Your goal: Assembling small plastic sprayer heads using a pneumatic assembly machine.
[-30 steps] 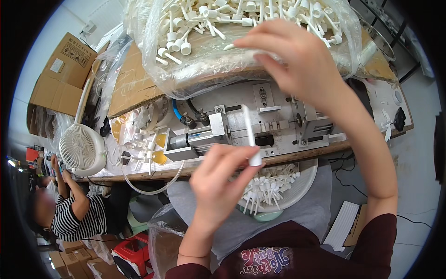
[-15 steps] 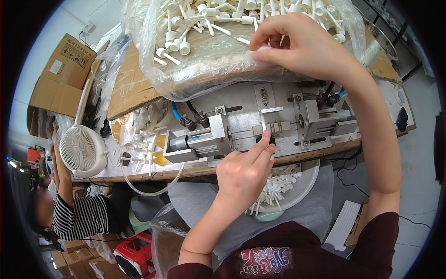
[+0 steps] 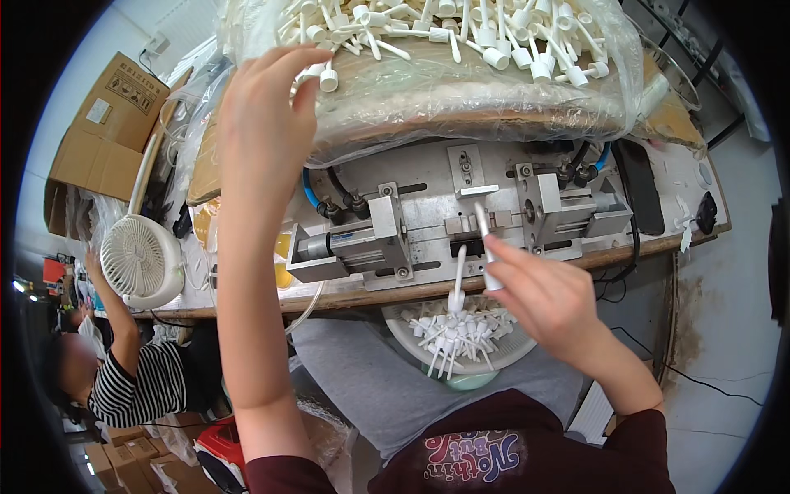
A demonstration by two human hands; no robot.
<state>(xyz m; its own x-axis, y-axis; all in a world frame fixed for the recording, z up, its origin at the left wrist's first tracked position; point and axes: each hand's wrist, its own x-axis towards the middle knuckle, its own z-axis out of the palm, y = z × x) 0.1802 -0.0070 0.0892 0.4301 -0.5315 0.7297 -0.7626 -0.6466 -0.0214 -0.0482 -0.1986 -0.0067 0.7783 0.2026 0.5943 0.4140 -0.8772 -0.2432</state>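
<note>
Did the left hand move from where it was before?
Yes, the left hand moved up and left: it was at the middle of the machine, and now it's beyond the left end, near the white pieces.

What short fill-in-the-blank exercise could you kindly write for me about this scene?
The right hand holds a stick-like part coloured ____.
The hand nearest the upper heap of parts is the person's ____ one.
At the left side of the metal machine, a black hose runs beside a ____ one.
The co-worker's shirt is patterned with black and white ____.

Missing words: white; left; blue; stripes.
</note>
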